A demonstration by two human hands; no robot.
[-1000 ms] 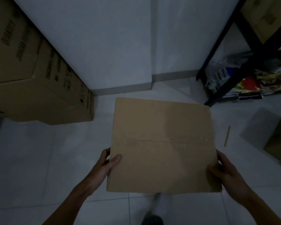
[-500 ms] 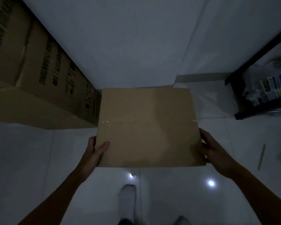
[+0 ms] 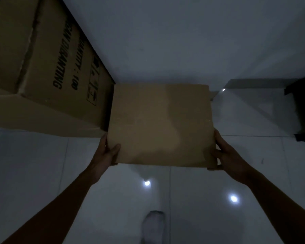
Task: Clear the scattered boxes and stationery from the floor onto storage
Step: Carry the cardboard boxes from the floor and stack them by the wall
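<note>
- Cardboard box (image 3: 160, 124) is hanging above floor (image 3: 33, 173), just right of big printed carton (image 3: 48, 71), its far edge nr the wall.
- L hand (image 3: 105, 154) & R hand (image 3: 227, 154) are gripping its near corners, thumbs lying on top.
- Prob. light, stiff; sides are making the best hold.

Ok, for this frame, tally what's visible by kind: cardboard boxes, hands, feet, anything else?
Cardboard boxes: 2, the plain box being held and the big printed box at the left
Hands: 2, left hand and right hand, both gripping the plain box
Feet: 1, socked foot
Dark shelf: 1
Total: 6
</note>
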